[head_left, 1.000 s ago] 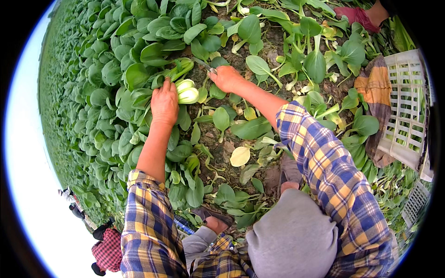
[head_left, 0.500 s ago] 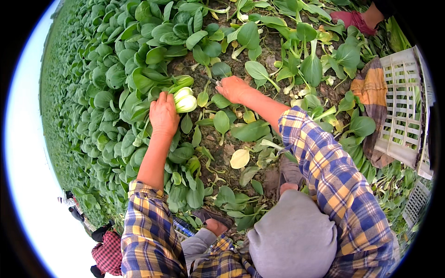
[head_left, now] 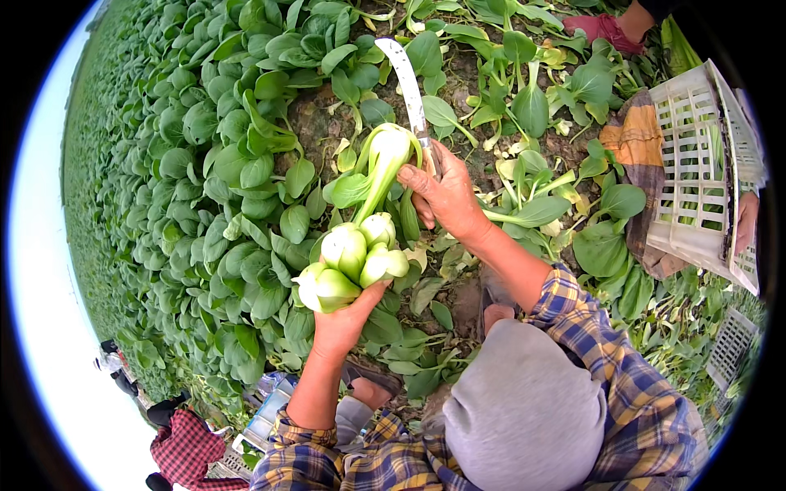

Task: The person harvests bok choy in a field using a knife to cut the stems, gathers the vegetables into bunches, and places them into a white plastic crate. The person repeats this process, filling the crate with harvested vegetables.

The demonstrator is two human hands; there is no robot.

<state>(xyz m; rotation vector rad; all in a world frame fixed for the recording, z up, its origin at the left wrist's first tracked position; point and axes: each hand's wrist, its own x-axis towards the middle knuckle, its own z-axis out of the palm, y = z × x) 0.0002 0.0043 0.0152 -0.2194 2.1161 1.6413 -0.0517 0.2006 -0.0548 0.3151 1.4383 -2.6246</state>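
My left hand is closed around several pale-based bok choy heads, their white-green bottoms facing up. My right hand grips the wooden handle of a knife, whose curved, dirt-specked blade points away from me. One more bok choy with a bent stalk and green leaves sits between the two hands. Its base lies beside the knife handle, and my right thumb appears to press on it; its lower stalk runs down behind the bunch. The left fingers are mostly hidden under the heads.
Dense bok choy plants fill the left side. Loose leaves litter the soil at right. A white slatted crate with a brown-orange cloth stands at right, another person's hand beside it. A person in red check is lower left.
My left hand has come away from the plants toward me, now holding the bunch. The right hand has moved nearer and raised the knife, its blade now fully visible.
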